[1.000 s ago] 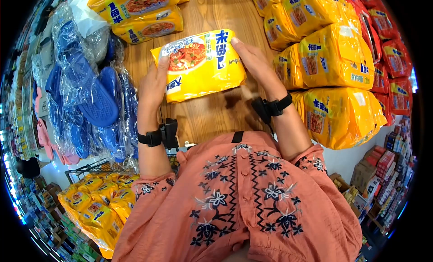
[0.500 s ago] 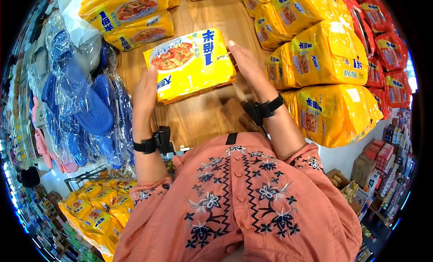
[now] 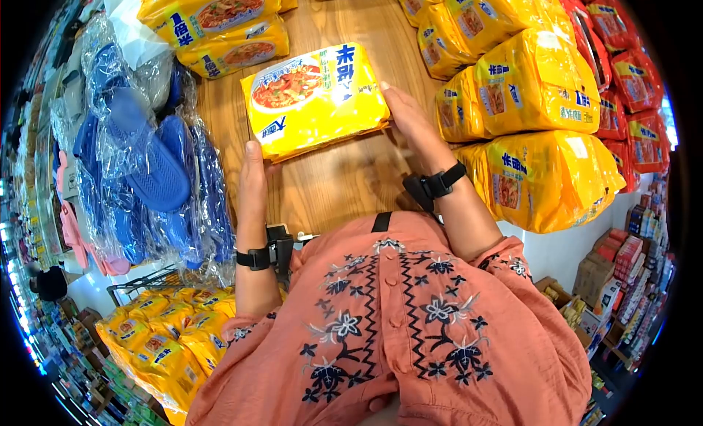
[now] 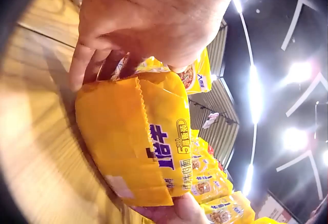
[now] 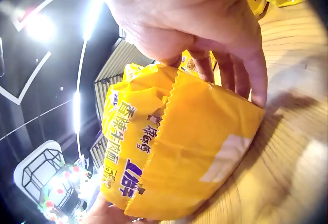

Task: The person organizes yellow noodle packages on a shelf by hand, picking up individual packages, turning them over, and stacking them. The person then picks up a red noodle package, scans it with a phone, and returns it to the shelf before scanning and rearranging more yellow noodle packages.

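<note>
1. Head view: yellow noodle pack point(image 3: 315, 100) lies flat on the wooden tabletop point(image 3: 344, 184), about mid-width, skewed, printed side up.
2. Left hand point(image 3: 253, 173) is at the pack's near-left corner, fingertips on its left end. Right hand point(image 3: 406, 122) lies along the right end, fingers against it. Each wrist wears a black strap.
3. Bagged blue slippers point(image 3: 146, 169) run along the tabletop's left edge, near the left hand.
4. Two stacked yellow packs point(image 3: 220, 23) sit at the far-left corner, apart from the held pack. A yellow pack pile point(image 3: 538, 89) fills the right edge, just beside the right hand, with red packs point(image 3: 630, 67) beyond it.
5. Left wrist view: left hand point(image 4: 154, 18) grips the pack point(image 4: 138, 142) by its crimped end, fingers bent over it. The pack's underside is on the wood point(image 4: 36, 147). Right hand's fingertips point(image 4: 174, 211) show at the opposite end.
6. Right wrist view: right hand point(image 5: 189, 13) grasps the other end of the pack point(image 5: 174, 147), fingers curled down round it to the wood point(image 5: 287, 172). The left hand point(image 5: 102, 211) is a blur at the pack's other end.
</note>
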A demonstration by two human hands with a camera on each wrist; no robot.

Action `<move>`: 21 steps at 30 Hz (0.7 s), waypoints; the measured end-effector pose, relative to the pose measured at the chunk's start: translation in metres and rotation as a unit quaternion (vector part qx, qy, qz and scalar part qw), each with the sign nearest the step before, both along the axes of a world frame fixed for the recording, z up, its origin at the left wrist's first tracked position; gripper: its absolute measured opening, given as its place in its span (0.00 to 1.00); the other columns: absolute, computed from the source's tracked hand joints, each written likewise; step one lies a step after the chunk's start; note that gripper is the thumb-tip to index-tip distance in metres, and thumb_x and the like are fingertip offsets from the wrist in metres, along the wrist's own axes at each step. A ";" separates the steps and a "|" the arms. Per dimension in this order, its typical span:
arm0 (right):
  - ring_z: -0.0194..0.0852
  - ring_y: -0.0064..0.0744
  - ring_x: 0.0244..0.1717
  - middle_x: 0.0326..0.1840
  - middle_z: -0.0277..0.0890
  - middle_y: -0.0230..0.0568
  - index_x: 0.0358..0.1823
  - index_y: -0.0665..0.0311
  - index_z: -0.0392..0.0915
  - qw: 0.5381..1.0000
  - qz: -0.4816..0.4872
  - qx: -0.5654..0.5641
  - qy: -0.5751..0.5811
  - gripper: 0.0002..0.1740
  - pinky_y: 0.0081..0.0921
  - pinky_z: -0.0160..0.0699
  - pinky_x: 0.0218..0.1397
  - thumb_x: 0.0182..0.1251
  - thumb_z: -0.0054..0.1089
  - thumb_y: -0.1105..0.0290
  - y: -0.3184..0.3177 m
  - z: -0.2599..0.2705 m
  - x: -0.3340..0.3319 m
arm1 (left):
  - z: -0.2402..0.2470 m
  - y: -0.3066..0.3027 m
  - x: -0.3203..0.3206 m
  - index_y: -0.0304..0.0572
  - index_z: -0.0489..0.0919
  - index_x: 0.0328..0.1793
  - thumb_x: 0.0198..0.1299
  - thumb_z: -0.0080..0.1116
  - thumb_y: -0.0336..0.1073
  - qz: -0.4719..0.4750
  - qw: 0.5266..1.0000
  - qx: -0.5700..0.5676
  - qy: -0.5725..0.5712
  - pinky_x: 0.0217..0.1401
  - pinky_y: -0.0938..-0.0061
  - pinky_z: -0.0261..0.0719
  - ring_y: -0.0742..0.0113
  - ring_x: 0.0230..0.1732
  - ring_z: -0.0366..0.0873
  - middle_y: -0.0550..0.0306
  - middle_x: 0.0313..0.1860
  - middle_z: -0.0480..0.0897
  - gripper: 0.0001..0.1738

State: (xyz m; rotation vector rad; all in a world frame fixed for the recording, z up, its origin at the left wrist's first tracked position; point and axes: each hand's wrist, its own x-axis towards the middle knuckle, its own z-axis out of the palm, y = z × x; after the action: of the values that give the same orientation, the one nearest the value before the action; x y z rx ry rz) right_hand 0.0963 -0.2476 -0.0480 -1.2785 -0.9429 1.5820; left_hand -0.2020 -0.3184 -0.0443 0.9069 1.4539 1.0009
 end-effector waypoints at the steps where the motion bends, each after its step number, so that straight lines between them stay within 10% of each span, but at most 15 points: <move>1: 0.77 0.22 0.48 0.51 0.82 0.33 0.59 0.68 0.77 1.000 0.004 0.006 0.014 0.27 0.20 0.75 0.54 0.82 0.45 0.50 -0.001 -0.002 0.000 | -0.003 0.000 0.002 0.36 0.69 0.75 0.74 0.37 0.70 0.009 1.000 -0.005 -0.003 0.68 0.62 0.73 0.57 0.66 0.76 0.49 0.67 0.77 0.44; 21: 0.75 0.21 0.40 0.44 0.82 0.30 0.54 0.63 0.82 0.998 -0.036 0.003 -0.041 0.31 0.21 0.72 0.43 0.80 0.45 0.41 -0.007 0.042 -0.002 | 0.028 0.018 0.008 0.36 0.79 0.59 0.75 0.35 0.70 0.019 0.996 0.070 0.047 0.47 0.74 0.74 0.69 0.43 0.79 0.55 0.46 0.84 0.41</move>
State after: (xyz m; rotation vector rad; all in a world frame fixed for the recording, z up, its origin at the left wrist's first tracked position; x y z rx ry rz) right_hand 0.0941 -0.2542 -0.0061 -1.3670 -0.9420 1.4794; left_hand -0.1936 -0.2999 -0.0165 1.0430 1.4972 1.1130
